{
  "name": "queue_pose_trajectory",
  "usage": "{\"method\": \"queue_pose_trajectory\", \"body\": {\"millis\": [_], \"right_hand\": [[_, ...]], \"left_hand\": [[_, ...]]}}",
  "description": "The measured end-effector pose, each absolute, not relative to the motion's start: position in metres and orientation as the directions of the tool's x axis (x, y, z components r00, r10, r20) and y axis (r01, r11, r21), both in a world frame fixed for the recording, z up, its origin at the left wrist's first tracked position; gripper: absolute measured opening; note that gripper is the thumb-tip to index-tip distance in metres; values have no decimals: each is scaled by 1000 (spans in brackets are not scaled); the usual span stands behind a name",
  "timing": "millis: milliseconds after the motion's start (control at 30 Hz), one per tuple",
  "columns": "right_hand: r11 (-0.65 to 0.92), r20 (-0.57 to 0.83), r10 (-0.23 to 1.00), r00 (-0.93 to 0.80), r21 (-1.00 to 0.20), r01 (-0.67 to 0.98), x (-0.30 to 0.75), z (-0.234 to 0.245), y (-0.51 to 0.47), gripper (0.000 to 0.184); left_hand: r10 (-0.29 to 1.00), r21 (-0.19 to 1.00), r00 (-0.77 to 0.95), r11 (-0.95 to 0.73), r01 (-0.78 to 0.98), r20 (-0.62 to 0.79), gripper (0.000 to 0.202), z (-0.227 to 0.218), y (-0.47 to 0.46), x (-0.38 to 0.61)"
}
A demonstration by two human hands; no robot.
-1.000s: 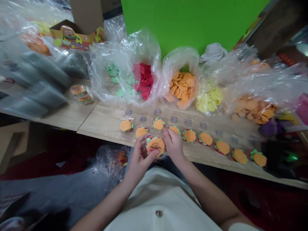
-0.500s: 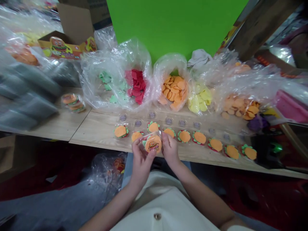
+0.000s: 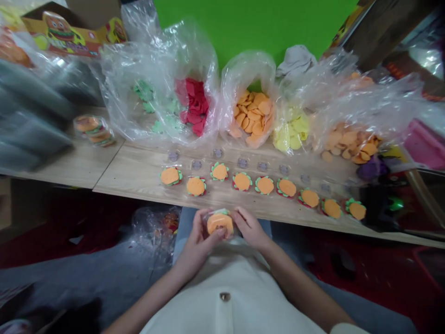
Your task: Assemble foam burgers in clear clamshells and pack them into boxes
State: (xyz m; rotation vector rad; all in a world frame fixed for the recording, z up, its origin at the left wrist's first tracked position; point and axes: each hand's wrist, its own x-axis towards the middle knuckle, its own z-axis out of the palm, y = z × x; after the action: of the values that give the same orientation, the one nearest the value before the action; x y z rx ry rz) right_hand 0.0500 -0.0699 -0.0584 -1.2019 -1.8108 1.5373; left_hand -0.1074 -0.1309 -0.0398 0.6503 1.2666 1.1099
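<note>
Close to your body, just below the table (image 3: 139,174) edge, both your hands pinch one felt burger (image 3: 220,223). Your left hand (image 3: 197,239) has its fingers closed on the burger's left side, and your right hand (image 3: 249,228) has its fingertips clamped on the right side. On the table beyond lies a row of similar burgers (image 3: 242,181), with small clear lids (image 3: 242,163) just behind them. Farther back stand open plastic bags of green pieces (image 3: 146,95), red pieces (image 3: 193,104), orange discs (image 3: 253,116) and yellow pieces (image 3: 291,132). Behind these is a green board (image 3: 250,23).
</note>
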Motion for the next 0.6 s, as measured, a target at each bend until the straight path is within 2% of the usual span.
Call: {"method": "queue_pose_trajectory", "body": {"millis": [67, 133, 267, 400, 600], "right_hand": [[53, -202, 765, -611, -926, 373, 63, -58, -79, 31], [112, -222, 705, -673, -903, 414, 73, -56, -87, 27], [161, -240, 654, -717, -883, 442, 82, -46, -96, 17], [244, -244, 611, -753, -847, 472, 83, -34, -98, 5], [395, -128, 594, -794, -814, 427, 81, -37, -101, 12]], "left_hand": [[889, 854, 89, 456, -250, -449, 33, -39, -145, -111], [880, 872, 155, 469, -141, -448, 28, -38, -152, -118], [916, 931, 176, 345, 116, -361, 23, -32, -148, -128], [928, 946, 215, 269, 183, -305, 17, -25, -144, -127], [954, 931, 192, 157, 329, -229, 15, -29, -150, -122]]}}
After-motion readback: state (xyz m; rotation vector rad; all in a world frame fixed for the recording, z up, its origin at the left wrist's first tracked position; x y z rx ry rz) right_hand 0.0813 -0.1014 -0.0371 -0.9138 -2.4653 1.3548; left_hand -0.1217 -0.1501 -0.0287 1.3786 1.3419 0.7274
